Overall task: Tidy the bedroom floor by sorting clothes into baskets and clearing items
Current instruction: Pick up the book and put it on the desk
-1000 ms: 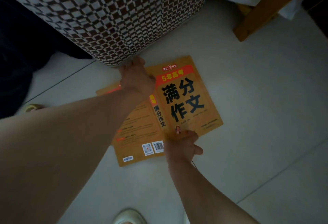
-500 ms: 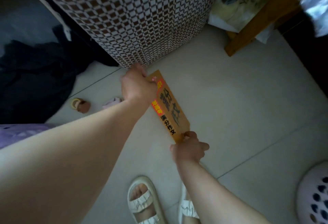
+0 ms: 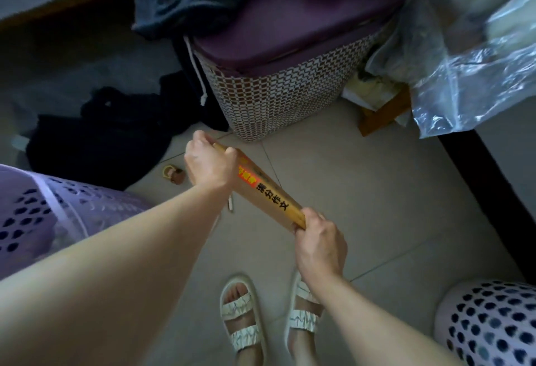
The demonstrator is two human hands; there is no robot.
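Now closed book, left hand, right hand gripping ends

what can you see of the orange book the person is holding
The orange book is a closed paperback with a yellow-orange cover, seen mostly spine-on. The spine carries black Chinese characters below a red-and-yellow patch. It is off the floor, held slanting from upper left to lower right. The left hand grips its far end and the right hand grips its near end. Nothing else touches it; the tiled floor lies below.
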